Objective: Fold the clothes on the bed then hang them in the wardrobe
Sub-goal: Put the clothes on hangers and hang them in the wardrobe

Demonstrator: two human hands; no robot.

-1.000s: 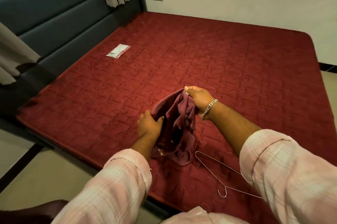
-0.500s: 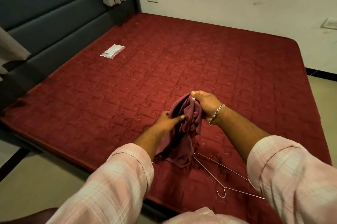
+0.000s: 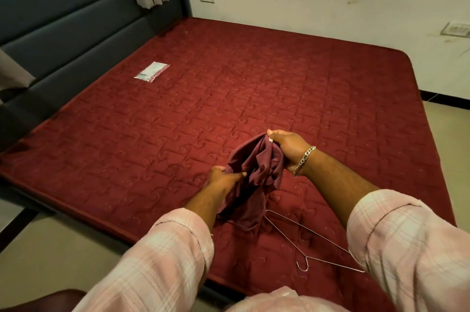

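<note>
A bunched maroon garment [image 3: 256, 174] was held just above the near part of the red mattress [image 3: 178, 121], its lower end touching the surface. Its top was gripped by the curled fingers of the right hand [image 3: 288, 150], raised with the wrist bent. Its side was pinched lower down by the left hand [image 3: 225, 178], and a wire hanger [image 3: 309, 243] was lying beside it.

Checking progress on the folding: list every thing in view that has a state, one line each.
maroon garment: bunched, not folded, lifted at the top, lower end on the mattress.
wire hanger: lying flat on the mattress, bare, untouched.
left hand: grips the garment's side.
right hand: holds the garment's top.
small plastic packet: lying flat near the headboard.
mattress: bare, no sheet.
</note>
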